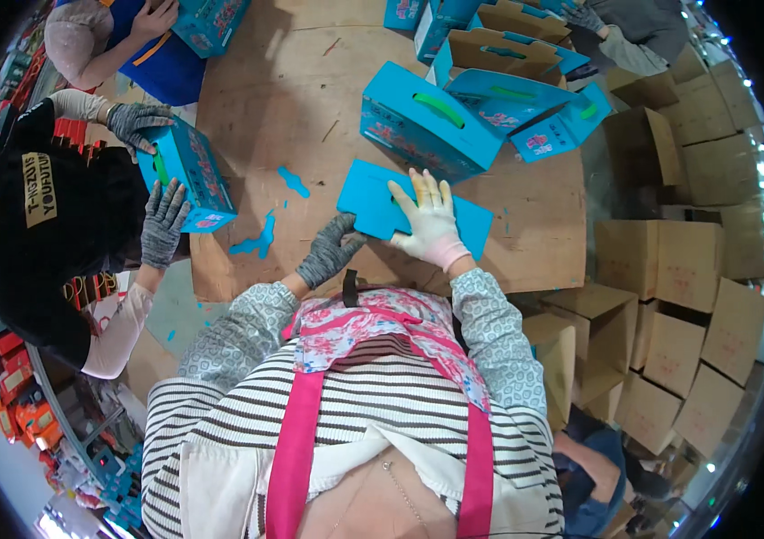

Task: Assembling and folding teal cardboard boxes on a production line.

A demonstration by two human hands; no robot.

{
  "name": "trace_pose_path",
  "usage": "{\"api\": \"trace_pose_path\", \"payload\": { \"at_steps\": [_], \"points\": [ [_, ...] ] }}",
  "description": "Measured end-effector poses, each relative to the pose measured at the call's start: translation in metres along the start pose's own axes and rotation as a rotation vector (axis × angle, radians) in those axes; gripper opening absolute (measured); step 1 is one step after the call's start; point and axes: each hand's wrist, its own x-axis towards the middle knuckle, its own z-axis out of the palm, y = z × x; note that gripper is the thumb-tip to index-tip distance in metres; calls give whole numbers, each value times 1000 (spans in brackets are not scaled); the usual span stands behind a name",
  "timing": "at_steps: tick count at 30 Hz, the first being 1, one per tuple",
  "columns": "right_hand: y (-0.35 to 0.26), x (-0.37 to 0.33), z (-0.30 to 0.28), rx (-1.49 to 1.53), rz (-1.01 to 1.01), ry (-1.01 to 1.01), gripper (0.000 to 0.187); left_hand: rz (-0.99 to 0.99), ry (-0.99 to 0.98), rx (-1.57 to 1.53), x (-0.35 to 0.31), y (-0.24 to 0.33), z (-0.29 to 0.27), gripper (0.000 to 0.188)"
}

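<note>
A blue cardboard box (pixel 373 195) lies on the wooden table in front of me, its plain side up. My right hand (pixel 431 220), in a white glove with a yellowish stain on the fingers, rests on the box with fingers spread. At the box's near left corner, my left hand (pixel 329 251) in a grey knit glove has its fingers curled against the edge. Just beyond stands a larger blue box (pixel 431 121) with a green handle. Flat blue cardboard scraps (pixel 256 237) lie to the left of my left hand.
The wooden table (pixel 265 99) holds several open blue boxes (pixel 499 67) at the far right. On the left, a co-worker's gloved hands (pixel 163 216) hold a blue box (pixel 195 171). Another person handles a box at far left. Brown cartons (pixel 687 260) are piled at the right.
</note>
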Motion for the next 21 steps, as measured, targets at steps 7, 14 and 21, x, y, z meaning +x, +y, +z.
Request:
{"api": "trace_pose_path", "payload": {
  "at_steps": [7, 14, 21],
  "points": [
    [-19, 7, 6, -143, 90, 64, 98, 584, -127, 486, 10, 20, -39, 31],
    [-14, 9, 2, -48, 28, 82, 84, 675, -80, 669, 66, 81, -91, 87],
    [3, 8, -10, 137, -56, 28, 63, 718, -457, 883, 97, 54, -74, 83]
  ]
}}
